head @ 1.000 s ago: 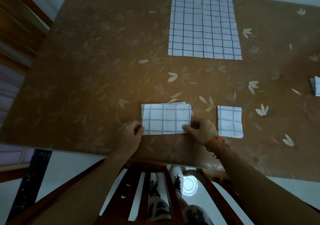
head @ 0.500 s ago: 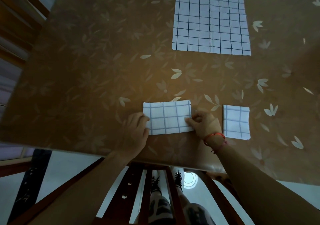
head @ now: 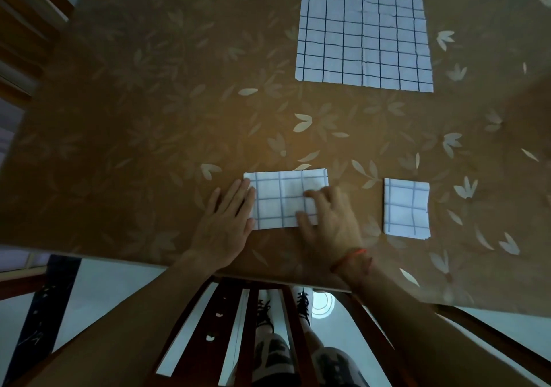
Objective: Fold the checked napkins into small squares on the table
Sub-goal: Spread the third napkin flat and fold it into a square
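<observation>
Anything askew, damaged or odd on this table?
Nothing stands out. The half-folded napkin is pressed flat by the left hand and right hand; the folded square and the unfolded napkin lie flat and apart on the table, with no visible tears or spills.

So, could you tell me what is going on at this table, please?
A person is folding checked napkins on the flowered table. The left hand and the right hand both press flat on a half-folded napkin near the front edge, one at each end. A finished small square lies apart to its right, and a larger napkin lies spread out farther back.
</observation>
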`<state>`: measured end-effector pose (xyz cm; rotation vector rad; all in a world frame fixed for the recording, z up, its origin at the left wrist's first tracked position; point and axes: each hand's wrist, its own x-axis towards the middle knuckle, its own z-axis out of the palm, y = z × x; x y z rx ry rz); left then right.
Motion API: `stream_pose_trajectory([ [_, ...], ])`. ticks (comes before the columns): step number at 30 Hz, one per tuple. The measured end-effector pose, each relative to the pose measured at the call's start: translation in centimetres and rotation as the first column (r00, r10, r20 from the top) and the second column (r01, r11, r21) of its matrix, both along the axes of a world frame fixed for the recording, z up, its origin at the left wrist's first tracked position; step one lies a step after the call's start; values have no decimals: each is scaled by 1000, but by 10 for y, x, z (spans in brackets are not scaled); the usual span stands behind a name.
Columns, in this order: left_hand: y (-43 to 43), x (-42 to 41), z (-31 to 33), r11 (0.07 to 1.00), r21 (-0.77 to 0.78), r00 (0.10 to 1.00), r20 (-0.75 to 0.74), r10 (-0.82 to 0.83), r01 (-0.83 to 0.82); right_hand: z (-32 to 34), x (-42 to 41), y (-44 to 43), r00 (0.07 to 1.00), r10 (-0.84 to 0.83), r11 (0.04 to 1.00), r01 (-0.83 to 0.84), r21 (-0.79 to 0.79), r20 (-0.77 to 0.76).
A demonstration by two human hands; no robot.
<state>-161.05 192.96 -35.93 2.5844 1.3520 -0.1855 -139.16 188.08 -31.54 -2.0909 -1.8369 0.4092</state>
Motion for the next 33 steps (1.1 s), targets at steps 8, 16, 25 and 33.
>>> stream_pose_trajectory([
  [8, 5, -4, -3, 999, 0, 997, -63, -43, 43, -35, -64, -38, 870, 469, 877, -439, -193, 153],
  [16, 6, -2, 1, 1000, -5, 996, -84, -22, 21, -31, -48, -43, 873, 440, 877, -367, -311, 210],
  [25, 5, -1, 1, 1000, -13, 996, -84, 0, -1, -23, 6, -67, 906, 300, 910, -177, -376, 299],
  [33, 7, 5, 11, 999, -32, 996, -85, 22, -25, -17, 9, -55, 964, 204, 913, -124, -388, 173],
])
